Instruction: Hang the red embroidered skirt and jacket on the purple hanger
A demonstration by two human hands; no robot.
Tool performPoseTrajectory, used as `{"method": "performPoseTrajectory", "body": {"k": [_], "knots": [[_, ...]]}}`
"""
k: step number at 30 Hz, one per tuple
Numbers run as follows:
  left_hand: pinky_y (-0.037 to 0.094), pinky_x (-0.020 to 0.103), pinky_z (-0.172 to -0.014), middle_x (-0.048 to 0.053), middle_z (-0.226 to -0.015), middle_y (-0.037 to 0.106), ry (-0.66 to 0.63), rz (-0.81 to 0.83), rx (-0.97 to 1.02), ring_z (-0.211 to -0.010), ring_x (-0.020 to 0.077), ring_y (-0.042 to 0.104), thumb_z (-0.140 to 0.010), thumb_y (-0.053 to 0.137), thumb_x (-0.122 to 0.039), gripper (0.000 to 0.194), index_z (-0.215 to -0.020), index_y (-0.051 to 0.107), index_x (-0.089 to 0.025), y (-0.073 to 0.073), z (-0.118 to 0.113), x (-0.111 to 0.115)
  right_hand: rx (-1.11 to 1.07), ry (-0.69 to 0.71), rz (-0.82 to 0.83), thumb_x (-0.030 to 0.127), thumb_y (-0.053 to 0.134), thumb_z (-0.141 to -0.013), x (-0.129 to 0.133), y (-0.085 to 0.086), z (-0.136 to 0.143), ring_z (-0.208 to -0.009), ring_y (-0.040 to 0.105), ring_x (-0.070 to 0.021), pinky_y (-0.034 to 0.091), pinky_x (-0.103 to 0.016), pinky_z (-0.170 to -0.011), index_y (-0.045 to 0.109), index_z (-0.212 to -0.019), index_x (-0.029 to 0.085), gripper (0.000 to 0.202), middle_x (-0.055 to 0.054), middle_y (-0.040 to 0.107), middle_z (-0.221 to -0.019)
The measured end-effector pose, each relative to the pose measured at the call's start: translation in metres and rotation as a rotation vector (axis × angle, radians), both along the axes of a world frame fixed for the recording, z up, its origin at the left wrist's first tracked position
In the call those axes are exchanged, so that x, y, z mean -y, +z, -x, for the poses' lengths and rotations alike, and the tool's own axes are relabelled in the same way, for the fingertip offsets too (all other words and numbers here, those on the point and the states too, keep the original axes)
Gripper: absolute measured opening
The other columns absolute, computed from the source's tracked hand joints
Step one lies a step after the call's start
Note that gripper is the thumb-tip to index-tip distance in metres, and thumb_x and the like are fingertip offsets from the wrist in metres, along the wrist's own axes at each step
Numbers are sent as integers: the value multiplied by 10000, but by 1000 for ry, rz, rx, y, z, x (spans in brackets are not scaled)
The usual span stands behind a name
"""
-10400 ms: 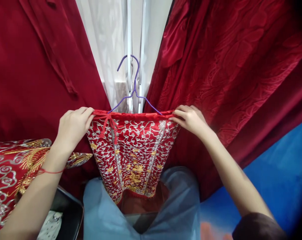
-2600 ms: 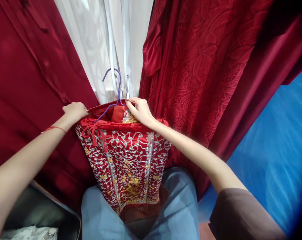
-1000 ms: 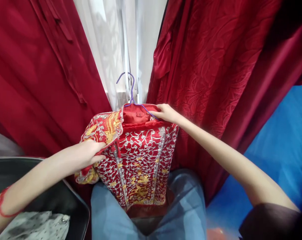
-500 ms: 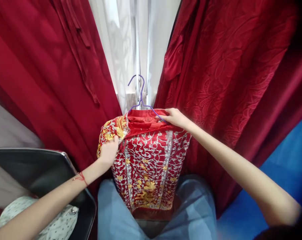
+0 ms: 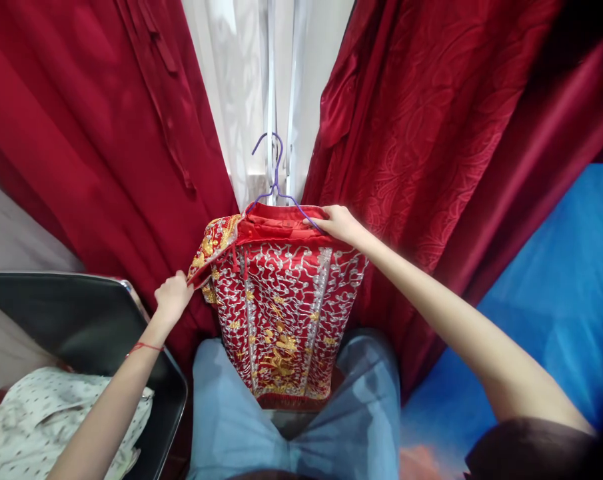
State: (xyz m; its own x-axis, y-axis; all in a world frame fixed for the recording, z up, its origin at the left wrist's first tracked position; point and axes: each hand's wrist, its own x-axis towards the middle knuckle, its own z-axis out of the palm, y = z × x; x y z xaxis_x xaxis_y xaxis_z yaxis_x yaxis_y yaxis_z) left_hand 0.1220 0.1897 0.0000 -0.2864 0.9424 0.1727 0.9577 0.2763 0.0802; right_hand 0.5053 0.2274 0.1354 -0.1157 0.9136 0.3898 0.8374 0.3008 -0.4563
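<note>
A red garment (image 5: 281, 300) with silver and gold embroidery hangs on a purple hanger (image 5: 277, 175), between my knees and the curtains. My left hand (image 5: 174, 297) is closed on the edge of its embroidered front panel, pulled out to the left. At the right of the collar, my right hand (image 5: 337, 225) grips the garment by its shoulder, with fingers partly inside the red lining and against the hanger's arm. The hanger's hook points up in front of white fabric.
Red curtains (image 5: 81, 133) hang at both sides of white drapes (image 5: 226, 73). A black chair (image 5: 71, 320) at the left bears a white dotted cloth (image 5: 46, 413). Blue fabric (image 5: 546, 280) lies at the right.
My left hand has moved left, drawing the panel's edge outward from the garment. The garment, hanger and my right hand appear slightly higher and further left in view.
</note>
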Motion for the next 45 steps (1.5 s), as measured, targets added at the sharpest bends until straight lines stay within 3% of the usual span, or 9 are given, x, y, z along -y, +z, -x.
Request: {"method": "performPoseTrajectory", "body": {"k": [3,8,12,15,20,25,32,38,45], "knots": [[516,370,-714,227,-1057,730,-60,197,-59,-1004,365,708,-918,415,-240,323,-1036,687,-112,35,9,26,11,14,-8,469,673,-852,0,0,-4,-676,547,-160,361,-282,-626,704,-791,109,367,-70,670,-724],[464,358,-653,129,-992,752,-4,-105,-252,-941,339,705,-957,350,-410,429,-1137,691,-220,94,20,94,3,-16,-17,476,675,-836,-8,-4,-10,-664,547,-163,358,-280,-625,681,-738,117,372,-54,640,-676],[430,283,-641,43,-856,749,-460,196,-156,-803,222,704,-934,489,-372,254,-924,692,-218,93,-3,109,-14,-1,6,498,692,-807,-15,-5,-12,-640,507,-143,338,-278,-613,690,-758,102,399,-28,590,-659],[426,275,-604,20,-791,719,-606,229,-75,-731,194,679,-916,563,-391,224,-822,665,-215,88,-34,92,-22,31,16,515,690,-797,-13,-5,-13,-634,477,-135,333,-280,-613,716,-809,92,424,-15,562,-653],[494,416,-931,143,-1324,610,-684,-499,-127,-1283,323,531,-880,627,-310,263,-1118,666,-205,103,-64,33,-8,52,18,497,667,-815,-5,-4,-11,-636,445,-127,332,-284,-625,736,-866,79,427,-15,554,-669],[306,589,-1127,109,-1391,556,-732,-743,-82,-1412,369,370,-828,593,-140,173,-918,718,-219,114,-69,-30,9,40,22,499,662,-821,-3,-2,-7,-634,436,-128,323,-284,-621,736,-865,81,427,-10,543,-651],[439,462,-1078,138,-1350,588,-925,-538,295,-1226,286,577,-832,571,-249,553,-1376,509,-171,133,-80,-58,-2,24,52,538,662,-800,1,1,-11,-653,466,-133,336,-279,-626,682,-784,115,423,-6,541,-668],[485,393,-975,136,-1199,721,-701,-247,355,-1134,323,660,-926,456,-551,559,-1316,600,-179,132,-62,-61,99,211,271,215,669,-700,1,24,-18,-720,555,-148,413,-254,-656,604,-789,176,117,-13,649,-795],[507,389,-831,101,-986,765,-406,-491,193,-1030,340,700,-1004,318,-510,503,-1169,701,-227,139,-72,20,78,199,114,155,591,-680,5,31,-23,-784,598,-174,439,-257,-709,654,-859,181,191,-18,690,-839]]}}
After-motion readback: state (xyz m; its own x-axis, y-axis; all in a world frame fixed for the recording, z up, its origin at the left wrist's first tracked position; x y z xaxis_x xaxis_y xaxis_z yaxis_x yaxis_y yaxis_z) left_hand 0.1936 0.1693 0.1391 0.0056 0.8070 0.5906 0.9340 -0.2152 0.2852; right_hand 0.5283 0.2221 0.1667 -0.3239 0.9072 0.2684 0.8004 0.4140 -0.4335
